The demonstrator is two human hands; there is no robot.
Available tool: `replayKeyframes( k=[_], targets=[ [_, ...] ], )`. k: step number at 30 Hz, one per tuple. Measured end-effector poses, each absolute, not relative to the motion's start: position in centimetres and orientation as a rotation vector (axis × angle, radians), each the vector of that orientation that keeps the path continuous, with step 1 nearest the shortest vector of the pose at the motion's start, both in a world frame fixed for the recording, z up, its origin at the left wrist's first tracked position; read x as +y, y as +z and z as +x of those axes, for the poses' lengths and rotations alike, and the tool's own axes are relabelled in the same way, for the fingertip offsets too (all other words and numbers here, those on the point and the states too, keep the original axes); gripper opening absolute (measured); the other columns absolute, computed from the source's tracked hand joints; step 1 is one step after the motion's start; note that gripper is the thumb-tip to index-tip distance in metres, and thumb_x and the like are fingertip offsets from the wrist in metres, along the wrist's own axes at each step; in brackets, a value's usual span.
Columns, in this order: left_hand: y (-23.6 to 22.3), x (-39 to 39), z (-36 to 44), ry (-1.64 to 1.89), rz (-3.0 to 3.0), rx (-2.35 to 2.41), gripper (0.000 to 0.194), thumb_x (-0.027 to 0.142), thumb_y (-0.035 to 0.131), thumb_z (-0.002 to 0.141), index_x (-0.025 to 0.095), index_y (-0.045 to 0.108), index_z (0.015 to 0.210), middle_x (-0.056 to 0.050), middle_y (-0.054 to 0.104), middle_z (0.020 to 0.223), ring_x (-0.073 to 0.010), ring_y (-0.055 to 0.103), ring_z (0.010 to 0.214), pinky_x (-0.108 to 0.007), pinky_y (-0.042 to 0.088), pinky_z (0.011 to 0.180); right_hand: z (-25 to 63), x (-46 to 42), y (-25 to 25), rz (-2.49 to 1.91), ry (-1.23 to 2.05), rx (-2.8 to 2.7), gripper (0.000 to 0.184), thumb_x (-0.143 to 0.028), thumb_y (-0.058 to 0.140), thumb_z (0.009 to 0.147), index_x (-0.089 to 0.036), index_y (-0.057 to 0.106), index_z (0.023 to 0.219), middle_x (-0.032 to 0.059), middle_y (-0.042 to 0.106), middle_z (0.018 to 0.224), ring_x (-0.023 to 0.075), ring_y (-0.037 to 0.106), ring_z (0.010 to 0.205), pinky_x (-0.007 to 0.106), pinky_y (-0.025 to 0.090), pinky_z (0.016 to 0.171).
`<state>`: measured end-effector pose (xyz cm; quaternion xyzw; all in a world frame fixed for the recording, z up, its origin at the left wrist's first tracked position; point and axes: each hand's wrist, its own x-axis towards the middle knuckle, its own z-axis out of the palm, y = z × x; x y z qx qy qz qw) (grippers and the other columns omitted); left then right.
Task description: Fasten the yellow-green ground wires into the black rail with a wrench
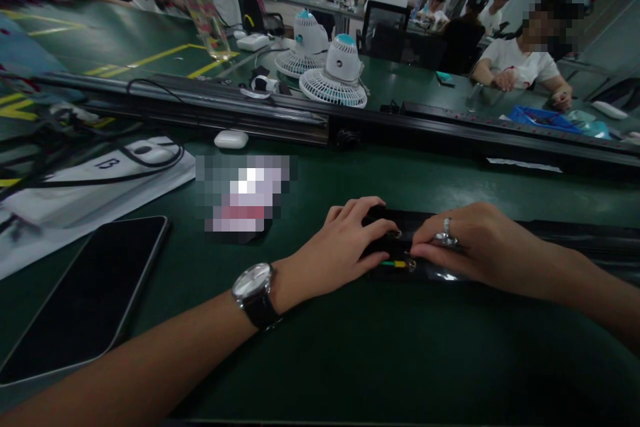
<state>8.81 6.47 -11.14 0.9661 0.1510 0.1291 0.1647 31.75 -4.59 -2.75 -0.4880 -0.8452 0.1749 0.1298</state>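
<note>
The black strip (590,235) is lying centre-right, long axis running sideways to the frame's right edge. The left hand (350,240) is resting at its left end, fingers spread; whether the right hand (480,243) is gripping anything, I can't tell.

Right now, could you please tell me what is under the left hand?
The left hand covers whatever lies beneath its palm; beside its thumb, a black piece and a green-and-yellow wire show.

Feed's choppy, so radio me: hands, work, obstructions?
Left hand spread over black strip. Right hand pinched beside ring terminal; anything held hidden. Phone lies left.
</note>
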Motion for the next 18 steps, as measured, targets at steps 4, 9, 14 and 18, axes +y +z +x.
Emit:
replayKeyframes(
  k=[4,9,14,18],
  targets=[
    [-11.1,6.47,8.78,0.367,2.749,0.43,0.047,0.036,0.067,0.099,0.031,0.051,0.143,-0.011,0.033,0.161,-0.0343,0.04,0.144,-0.058,0.043,0.112,31.92,-4.89,-2.5,-1.481,0.439,-2.37,0.022,-0.027,0.059,0.104,-0.017,0.075,0.094,-0.0009,0.073,0.073,0.0098,0.062,0.055,0.023,0.042,0.055],
    [-11.11,6.45,8.68,0.39,2.723,0.419,0.048,0.034,0.069,0.097,0.03,0.051,0.142,-0.011,0.033,0.161,-0.0349,0.042,0.143,-0.058,0.043,0.112,31.75,-5.23,-2.45,-1.544,0.43,-2.251,0.021,-0.026,0.061,0.102,-0.017,0.075,0.089,-0.0048,0.063,0.059,0.0065,0.05,0.043,0.021,0.034,0.045],
    [-11.06,6.5,8.7,0.4,2.717,0.407,0.046,0.033,0.068,0.098,0.031,0.052,0.141,-0.011,0.035,0.159,-0.0349,0.043,0.141,-0.059,0.043,0.111,31.46,-5.23,-2.84,-1.541,0.463,-2.24,0.022,-0.025,0.06,0.102,-0.016,0.075,0.087,-0.003,0.066,0.064,0.0066,0.05,0.045,0.021,0.035,0.046],
    [-11.03,6.51,8.67,0.407,2.715,0.408,0.046,0.032,0.068,0.098,0.031,0.052,0.141,-0.011,0.035,0.159,-0.035,0.042,0.142,-0.058,0.044,0.11,31.27,-5.12,-2.99,-1.522,0.489,-2.259,0.022,-0.023,0.061,0.101,-0.016,0.074,0.086,-0.0017,0.069,0.068,0.0071,0.051,0.047,0.023,0.035,0.048]
  ],
)
